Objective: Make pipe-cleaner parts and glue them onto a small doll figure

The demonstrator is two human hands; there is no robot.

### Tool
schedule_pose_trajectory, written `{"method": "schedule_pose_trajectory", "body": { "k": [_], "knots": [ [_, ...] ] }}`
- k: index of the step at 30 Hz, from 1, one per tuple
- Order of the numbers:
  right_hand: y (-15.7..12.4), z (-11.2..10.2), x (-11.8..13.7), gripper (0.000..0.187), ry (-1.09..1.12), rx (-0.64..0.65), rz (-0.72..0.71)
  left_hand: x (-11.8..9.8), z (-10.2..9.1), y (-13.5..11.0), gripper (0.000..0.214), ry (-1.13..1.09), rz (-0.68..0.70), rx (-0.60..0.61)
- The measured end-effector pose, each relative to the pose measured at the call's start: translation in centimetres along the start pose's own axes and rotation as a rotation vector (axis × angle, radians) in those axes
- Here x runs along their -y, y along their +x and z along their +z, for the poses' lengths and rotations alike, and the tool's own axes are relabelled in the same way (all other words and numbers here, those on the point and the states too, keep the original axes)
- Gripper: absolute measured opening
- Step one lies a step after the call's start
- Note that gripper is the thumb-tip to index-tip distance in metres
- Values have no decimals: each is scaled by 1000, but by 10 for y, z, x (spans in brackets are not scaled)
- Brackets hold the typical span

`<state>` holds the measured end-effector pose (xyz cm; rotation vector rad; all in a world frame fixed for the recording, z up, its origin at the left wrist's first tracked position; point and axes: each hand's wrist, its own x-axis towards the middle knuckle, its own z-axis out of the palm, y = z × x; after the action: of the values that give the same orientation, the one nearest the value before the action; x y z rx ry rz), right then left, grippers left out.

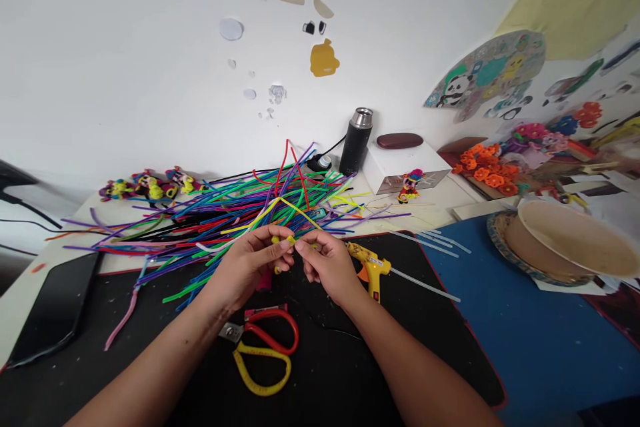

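Observation:
My left hand (260,257) pinches a small coiled piece of yellow pipe cleaner (291,240) between thumb and fingers. Close beside it, my right hand (324,260) is closed in a pinch at the same yellow piece, its fingertips partly hidden. Beneath the hands a small pink item (264,282) shows in part. Red-and-yellow-handled scissors (265,353) lie on the black mat (330,373) below the left hand. To the right of my right hand rests a yellow glue gun (373,267) with a clear glue stick (425,285) in its back.
Behind the hands spreads a heap of coloured pipe cleaners (200,220). A black flask (357,143) and white box (407,163) stand at the wall. Finished figures (150,185) lie back left; another figure (411,187) is by the box. A phone (55,307) lies left, a bowl (575,240) right.

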<state>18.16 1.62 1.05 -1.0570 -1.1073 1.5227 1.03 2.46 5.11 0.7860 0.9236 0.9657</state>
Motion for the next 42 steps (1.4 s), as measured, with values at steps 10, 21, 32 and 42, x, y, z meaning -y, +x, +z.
{"method": "schedule_pose_trajectory", "body": {
  "k": [10,21,32,42],
  "knots": [
    [0,0,-1,36,-47,27,-4,-6,-2,1,34,142,37,-31],
    [-4,5,0,41,-58,16,-35,-11,-3,-2,28,227,135,-57],
    [-17,13,0,43,-216,47,-64,-29,-24,-1,29,70,272,-136],
    [-68,47,7,43,-1205,510,-351,-48,-30,-6,33,-197,276,-155]
  ]
}}
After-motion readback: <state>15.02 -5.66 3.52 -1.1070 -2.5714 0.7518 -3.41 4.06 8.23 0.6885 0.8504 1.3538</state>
